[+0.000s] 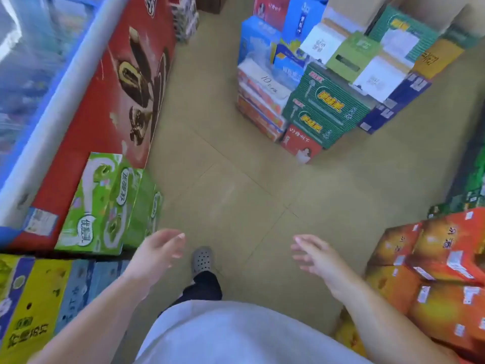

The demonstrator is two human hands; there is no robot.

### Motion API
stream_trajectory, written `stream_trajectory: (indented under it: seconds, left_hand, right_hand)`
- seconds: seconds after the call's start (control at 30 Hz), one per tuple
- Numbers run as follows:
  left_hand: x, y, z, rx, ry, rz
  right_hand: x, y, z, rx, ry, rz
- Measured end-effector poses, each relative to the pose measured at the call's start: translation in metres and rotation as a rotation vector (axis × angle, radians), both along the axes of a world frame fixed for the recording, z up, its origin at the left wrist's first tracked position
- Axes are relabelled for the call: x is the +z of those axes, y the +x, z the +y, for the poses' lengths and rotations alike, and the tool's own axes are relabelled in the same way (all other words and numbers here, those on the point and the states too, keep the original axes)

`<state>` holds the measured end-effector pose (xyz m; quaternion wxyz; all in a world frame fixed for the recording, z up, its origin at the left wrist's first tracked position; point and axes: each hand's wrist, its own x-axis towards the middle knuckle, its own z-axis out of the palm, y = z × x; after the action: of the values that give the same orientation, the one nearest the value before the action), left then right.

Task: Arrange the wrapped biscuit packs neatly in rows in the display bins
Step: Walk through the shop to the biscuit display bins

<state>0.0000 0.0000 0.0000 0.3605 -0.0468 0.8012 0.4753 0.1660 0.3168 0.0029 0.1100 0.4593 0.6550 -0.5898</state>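
Over the shop floor (pixel 236 185), our left hand (pixel 157 254) at 7 o'clock and right hand (pixel 316 258) at 5 are loose and empty. Biscuit packs aren't in view; probably light, slick, crumbly, so we'd grab the long sides gently.

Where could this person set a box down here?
The bare tiled floor in the middle is free, bordered by the green carton on the left, the stacked boxes ahead and the orange cartons on the right. Both sides are crowded with cartons.
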Motion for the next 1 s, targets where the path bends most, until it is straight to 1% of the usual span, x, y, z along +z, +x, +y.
stream_trajectory:
  seconds: [0.07,0.2,0.4,0.53,0.63,0.77,0.9,1.0]
  left_hand:
    - [0.004,-0.068,0.016,-0.03,0.003,0.009]
    - [0.021,-0.195,0.058,-0.065,-0.007,0.02]
    - [0.007,-0.364,0.128,-0.104,-0.076,0.041]
    - [-0.004,-0.48,0.182,-0.049,-0.134,0.065]
    - [0.006,-0.562,0.223,0.024,-0.164,0.046]
    - [0.02,-0.673,0.275,0.026,-0.177,0.075]
    - [0.013,-0.794,0.324,0.043,-0.142,0.092]
    - [-0.002,-0.903,0.356,0.052,-0.097,0.085]
  right_hand:
    - [0.01,-0.062,0.013,0.095,0.014,-0.001]
    - [0.031,-0.185,0.039,0.136,0.032,0.012]
    - [0.007,-0.368,0.104,0.157,0.011,0.048]
    - [-0.003,-0.513,0.176,0.216,-0.019,0.097]
    - [0.012,-0.624,0.232,0.247,-0.021,0.118]
    - [0.029,-0.753,0.29,0.304,-0.016,0.121]
    - [0.016,-0.872,0.334,0.325,-0.019,0.073]
    - [-0.003,-0.961,0.36,0.28,-0.016,0.023]
